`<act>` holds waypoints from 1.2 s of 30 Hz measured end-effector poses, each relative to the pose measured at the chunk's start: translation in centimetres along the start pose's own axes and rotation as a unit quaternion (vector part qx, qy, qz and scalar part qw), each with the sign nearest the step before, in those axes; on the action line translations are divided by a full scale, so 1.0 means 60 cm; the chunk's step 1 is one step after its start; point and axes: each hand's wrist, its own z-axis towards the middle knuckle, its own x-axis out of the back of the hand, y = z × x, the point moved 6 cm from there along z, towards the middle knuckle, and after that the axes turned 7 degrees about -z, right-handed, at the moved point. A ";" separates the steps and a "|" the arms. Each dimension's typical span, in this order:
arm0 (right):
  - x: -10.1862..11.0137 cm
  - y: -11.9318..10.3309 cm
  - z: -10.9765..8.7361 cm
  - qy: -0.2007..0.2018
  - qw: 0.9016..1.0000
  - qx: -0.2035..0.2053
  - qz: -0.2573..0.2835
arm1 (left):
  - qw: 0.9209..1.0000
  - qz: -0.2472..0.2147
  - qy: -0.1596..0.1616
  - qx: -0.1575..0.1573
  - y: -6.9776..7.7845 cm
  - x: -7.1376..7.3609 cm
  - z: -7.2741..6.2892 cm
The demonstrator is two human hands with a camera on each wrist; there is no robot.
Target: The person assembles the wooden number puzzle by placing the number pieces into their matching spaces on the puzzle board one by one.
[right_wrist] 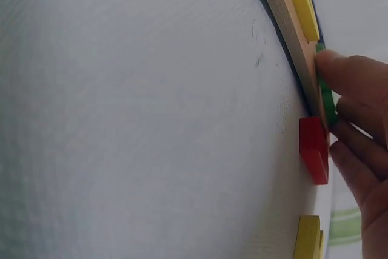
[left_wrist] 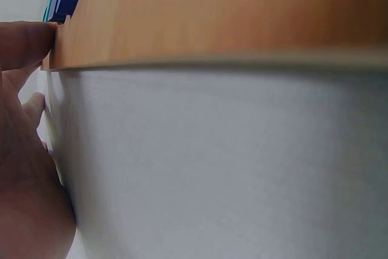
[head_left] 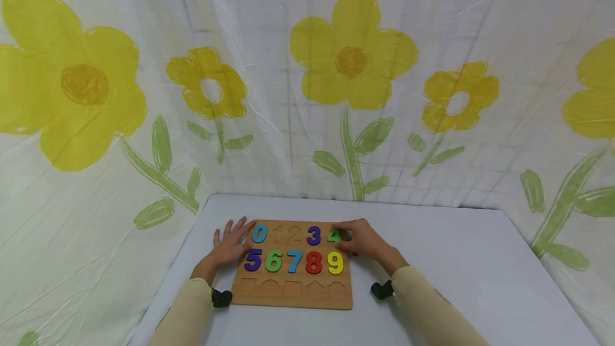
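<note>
A wooden number board (head_left: 293, 300) lies on the white table, with coloured number pieces in its upper two rows. My left hand (head_left: 229, 248), fingers spread, rests at the board's left edge by the light blue 0 (head_left: 259, 234) and purple 5 (head_left: 252, 260). In the left wrist view its thumb (left_wrist: 24, 43) touches the board's edge. At the top right corner my right hand (head_left: 365, 240) pinches the green number 4 (head_left: 333, 236) between thumb and fingers, partly covering it. The 4 sits at its place in the top row; whether it lies flush I cannot tell.
The 1 and 2 recesses (head_left: 293, 235) and the bottom row of shape recesses (head_left: 292, 288) hold no pieces. In the right wrist view a red piece (right_wrist: 313, 150) stands beside the board, and a yellow piece (right_wrist: 307, 238) lies farther off. A flowered curtain (head_left: 269, 164) hangs behind the table.
</note>
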 end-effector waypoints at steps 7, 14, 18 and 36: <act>0.012 -0.004 -0.009 0.015 1.000 0.012 -0.005 | 1.000 0.002 -0.001 0.002 -0.003 -0.001 0.003; 0.035 -0.001 -0.023 0.027 1.000 -0.001 0.000 | 1.000 -0.009 0.009 -0.010 -0.013 -0.004 0.006; 0.054 0.000 -0.036 0.042 0.999 0.011 -0.003 | 1.000 -0.009 0.015 -0.017 -0.028 -0.011 0.014; 0.110 0.046 -0.115 0.065 0.998 0.000 0.001 | 0.999 -0.019 0.017 -0.023 -0.005 -0.001 -0.001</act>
